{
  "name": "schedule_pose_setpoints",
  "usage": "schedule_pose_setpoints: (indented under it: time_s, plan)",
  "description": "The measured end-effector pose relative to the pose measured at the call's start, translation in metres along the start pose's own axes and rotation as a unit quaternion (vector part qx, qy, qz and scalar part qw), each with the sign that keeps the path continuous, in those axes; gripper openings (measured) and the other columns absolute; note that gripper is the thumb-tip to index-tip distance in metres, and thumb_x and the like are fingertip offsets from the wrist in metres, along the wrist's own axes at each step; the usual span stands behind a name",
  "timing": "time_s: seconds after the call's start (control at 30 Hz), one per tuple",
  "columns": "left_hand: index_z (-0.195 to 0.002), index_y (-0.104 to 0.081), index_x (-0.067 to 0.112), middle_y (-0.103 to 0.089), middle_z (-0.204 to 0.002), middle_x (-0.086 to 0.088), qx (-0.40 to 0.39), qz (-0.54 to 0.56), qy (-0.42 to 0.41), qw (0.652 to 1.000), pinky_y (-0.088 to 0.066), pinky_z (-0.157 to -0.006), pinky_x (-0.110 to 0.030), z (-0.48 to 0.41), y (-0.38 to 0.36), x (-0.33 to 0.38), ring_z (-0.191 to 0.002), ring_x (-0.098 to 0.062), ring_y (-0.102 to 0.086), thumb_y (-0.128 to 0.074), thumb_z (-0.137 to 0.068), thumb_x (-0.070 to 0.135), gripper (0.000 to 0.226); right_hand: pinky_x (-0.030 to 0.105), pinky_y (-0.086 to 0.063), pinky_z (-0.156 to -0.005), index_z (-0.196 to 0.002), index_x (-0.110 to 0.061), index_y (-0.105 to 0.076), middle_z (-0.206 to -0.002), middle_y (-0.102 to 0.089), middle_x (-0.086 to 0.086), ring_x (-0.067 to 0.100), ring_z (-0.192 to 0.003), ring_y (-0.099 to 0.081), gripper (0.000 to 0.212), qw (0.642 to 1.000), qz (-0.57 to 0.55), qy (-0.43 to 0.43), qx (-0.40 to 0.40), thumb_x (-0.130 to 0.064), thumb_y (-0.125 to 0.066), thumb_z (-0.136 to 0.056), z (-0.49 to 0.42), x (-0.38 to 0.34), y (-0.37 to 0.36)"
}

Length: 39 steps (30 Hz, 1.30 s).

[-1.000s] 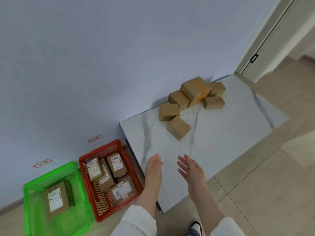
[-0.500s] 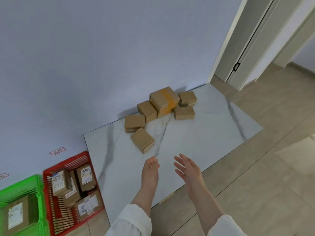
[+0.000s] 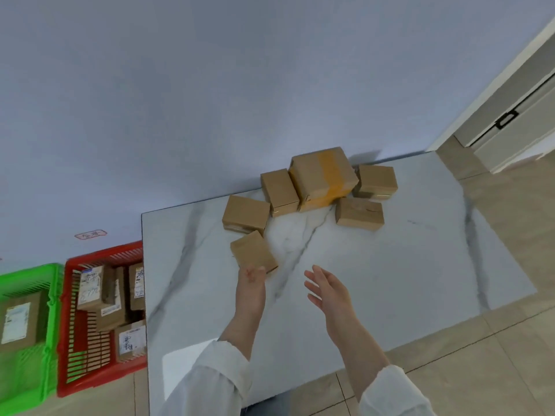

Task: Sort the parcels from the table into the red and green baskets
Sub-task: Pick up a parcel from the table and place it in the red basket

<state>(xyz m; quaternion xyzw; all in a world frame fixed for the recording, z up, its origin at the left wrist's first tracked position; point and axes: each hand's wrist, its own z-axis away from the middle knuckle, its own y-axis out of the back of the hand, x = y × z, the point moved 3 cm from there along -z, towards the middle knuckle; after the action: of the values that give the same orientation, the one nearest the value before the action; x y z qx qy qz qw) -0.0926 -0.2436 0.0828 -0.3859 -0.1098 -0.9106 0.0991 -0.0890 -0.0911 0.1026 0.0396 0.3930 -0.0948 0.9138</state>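
1. Head view: at the far left a green basket (image 3: 30,276) is seen on the floor, cut off by the frame edge. One flat parcel (image 3: 18,322) with a white label lies in it.
2. Just to its right a red basket (image 3: 99,256) is set on the floor, close against the left edge of the table (image 3: 390,280). At least four labelled parcels (image 3: 90,289) are packed in it, some on end and some leaning.
3. A small sticker (image 3: 90,234) is fixed to the wall above the red basket; its writing cannot be read.
4. The table is topped in white with grey veins and is pushed against the wall. Six brown parcels are seen on it, all toward the back.
5. The near parcel (image 3: 252,253) lies closest to the person, turned corner-on, just in front of the other five.
6. The left hand (image 3: 250,283) is stretched over the table with its fingertips at the near parcel's front edge. The fingers are held loosely together and clamped on nothing; whether the parcel is touched cannot be told.
7. The taped parcel (image 3: 322,178), the largest, is banded with yellow tape and stands by the wall, with smaller parcels touching it on both sides.
8. The right hand (image 3: 327,289) is held above the bare tabletop, palm turned leftward, fingers straight and spread apart, with nothing held.
9. A door (image 3: 510,115) is seen at the far right.
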Motion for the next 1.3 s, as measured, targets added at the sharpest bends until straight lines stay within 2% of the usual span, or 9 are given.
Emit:
schedule_pose_setpoints:
  time_s: [0.13,0.27,0.5,0.6,0.7,0.83,1.0,1.13,1.3]
  plan:
    - [-0.147,-0.021,0.017,-0.033,-0.149,-0.007,0.044,0.010,0.042,0.998,-0.030,-0.106,-0.035,-0.054,0.004,-0.012,-0.133,-0.023,-0.037,-0.048,-0.096,0.027,0.058,0.032,-0.042,-0.099,-0.131,-0.015,-0.049,-0.128,-0.056,0.002,0.016,-0.114,-0.053,0.043,0.996,0.076,-0.022,-0.038,-0.035,-0.054,-0.093,-0.062,0.004,-0.016]
    - [-0.150,-0.014,0.019,-0.024,-0.154,-0.010,0.074,0.034,0.081,0.993,-0.026,-0.111,-0.038,-0.104,0.002,-0.031,-0.139,-0.026,-0.030,-0.051,-0.095,0.030,0.067,0.035,-0.034,-0.110,-0.142,-0.018,-0.037,-0.138,-0.048,-0.001,0.012,-0.123,-0.046,0.059,0.986,0.145,-0.042,-0.072,-0.041,-0.056,-0.090,-0.118,0.015,-0.036]
    - [-0.146,-0.027,0.014,-0.035,-0.149,-0.008,0.109,0.057,0.127,0.984,-0.030,-0.107,-0.033,-0.170,0.001,-0.078,-0.136,-0.023,-0.036,-0.047,-0.097,0.033,0.057,0.027,-0.025,-0.108,-0.147,-0.015,-0.028,-0.153,-0.030,0.002,0.017,-0.140,-0.029,0.071,0.942,0.293,-0.045,-0.155,-0.050,-0.051,-0.089,-0.214,0.060,-0.077]
    - [-0.137,-0.040,0.014,-0.049,-0.137,-0.004,0.126,0.090,0.140,0.978,-0.040,-0.098,-0.032,-0.180,-0.004,-0.089,-0.123,-0.020,-0.048,-0.046,-0.096,0.036,0.046,0.022,-0.033,-0.099,-0.141,-0.012,-0.038,-0.142,-0.041,0.004,0.016,-0.127,-0.044,0.063,0.927,0.323,-0.051,-0.183,-0.045,-0.053,-0.090,-0.232,0.080,-0.086]
    - [-0.133,-0.040,0.017,-0.050,-0.127,-0.001,0.141,0.122,0.141,0.972,-0.040,-0.084,-0.029,-0.179,-0.011,-0.088,-0.111,-0.016,-0.050,-0.042,-0.098,0.033,0.038,0.019,-0.042,-0.083,-0.115,-0.025,-0.057,-0.129,-0.054,0.005,0.012,-0.104,-0.055,0.029,0.932,0.303,-0.036,-0.194,-0.039,-0.057,-0.090,-0.236,0.091,-0.086]
    - [-0.133,-0.040,0.014,-0.050,-0.123,-0.002,0.145,0.121,0.142,0.972,-0.043,-0.080,-0.027,-0.163,-0.016,-0.081,-0.109,-0.017,-0.050,-0.037,-0.100,0.033,0.038,0.023,-0.041,-0.087,-0.126,-0.019,-0.049,-0.126,-0.052,-0.001,0.012,-0.110,-0.053,0.049,0.938,0.278,-0.061,-0.197,-0.040,-0.064,-0.085,-0.228,0.084,-0.077]
    - [-0.130,-0.045,0.015,-0.053,-0.128,-0.006,0.150,0.121,0.129,0.973,-0.047,-0.087,-0.034,-0.111,-0.021,-0.046,-0.111,-0.021,-0.054,-0.039,-0.099,0.037,0.039,0.019,-0.044,-0.078,-0.114,-0.023,-0.049,-0.116,-0.054,-0.005,0.002,-0.097,-0.054,0.042,0.937,0.259,-0.041,-0.229,-0.030,-0.072,-0.080,-0.188,0.028,-0.059]
    - [-0.130,-0.042,0.016,-0.054,-0.119,0.001,0.146,0.131,0.082,0.977,-0.048,-0.078,-0.027,-0.057,-0.033,0.011,-0.099,-0.014,-0.056,-0.046,-0.096,0.039,0.042,0.014,-0.043,-0.072,-0.111,-0.022,-0.049,-0.112,-0.054,-0.006,0.005,-0.096,-0.054,0.044,0.939,0.260,0.029,-0.225,-0.027,-0.076,-0.076,-0.142,-0.034,-0.045]
    - [-0.145,-0.021,0.021,-0.044,-0.137,0.003,0.156,0.149,-0.004,0.976,-0.042,-0.104,-0.036,0.000,-0.047,0.080,-0.123,-0.016,-0.048,-0.075,-0.069,0.050,0.098,0.018,-0.042,-0.082,-0.110,-0.021,-0.050,-0.115,-0.053,-0.002,0.010,-0.104,-0.053,0.050,0.937,0.263,0.132,-0.187,-0.027,-0.080,-0.070,-0.078,-0.097,-0.032]
